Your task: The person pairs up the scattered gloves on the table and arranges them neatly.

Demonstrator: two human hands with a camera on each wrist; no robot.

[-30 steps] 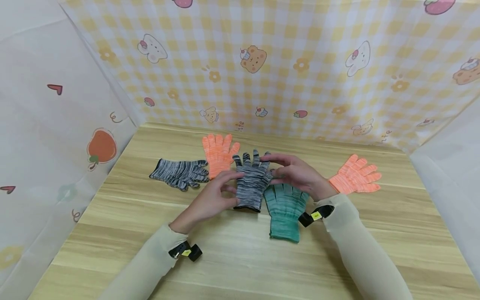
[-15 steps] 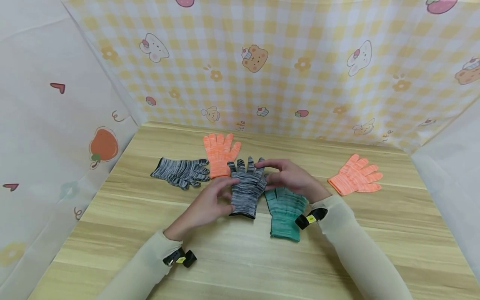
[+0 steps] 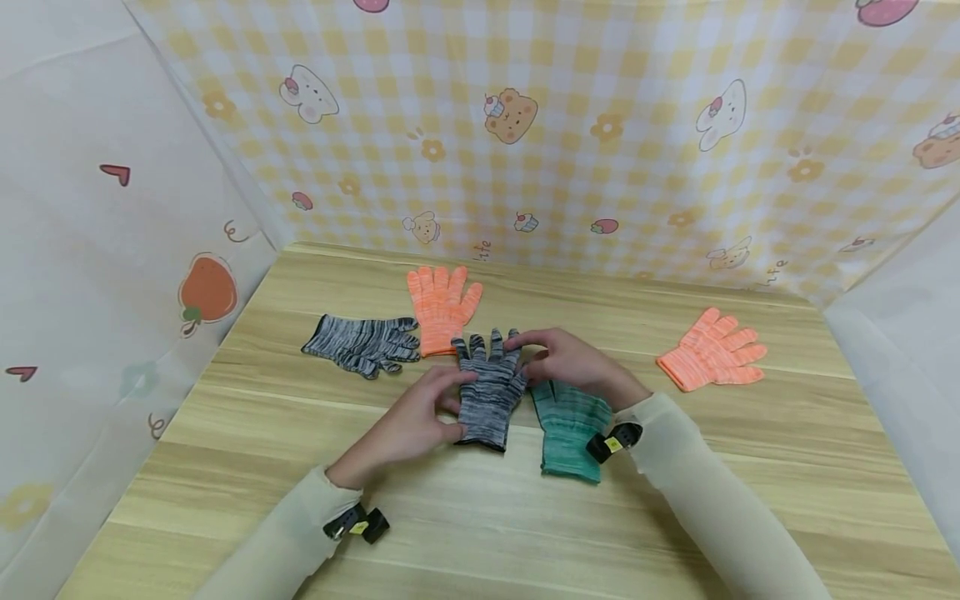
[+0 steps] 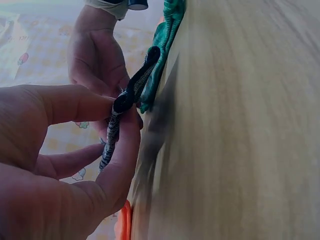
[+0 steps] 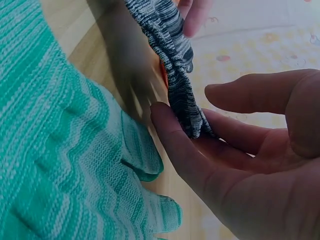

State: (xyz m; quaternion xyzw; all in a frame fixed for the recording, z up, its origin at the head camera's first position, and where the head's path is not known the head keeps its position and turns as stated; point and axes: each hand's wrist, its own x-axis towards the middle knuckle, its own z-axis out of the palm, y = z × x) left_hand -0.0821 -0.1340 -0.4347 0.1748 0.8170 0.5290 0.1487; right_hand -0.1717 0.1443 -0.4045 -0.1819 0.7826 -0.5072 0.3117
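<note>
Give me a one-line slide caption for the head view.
Left hand and right hand hold a gray glove above a table, an orange glove lying just beyond.

Tabletop (image 3: 480, 533) passable between sleeves (image 3: 720, 500); green glove (image 3: 566, 442) obstructs beside held grey glove (image 3: 487, 404).

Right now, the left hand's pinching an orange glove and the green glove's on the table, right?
Not quite: the head view shows the left hand pinching a striped grey glove, not orange. The green glove is on the table.

Glove (image 3: 486, 404) above table (image 3: 480, 533), before cloth (image 3: 562, 167)
</note>
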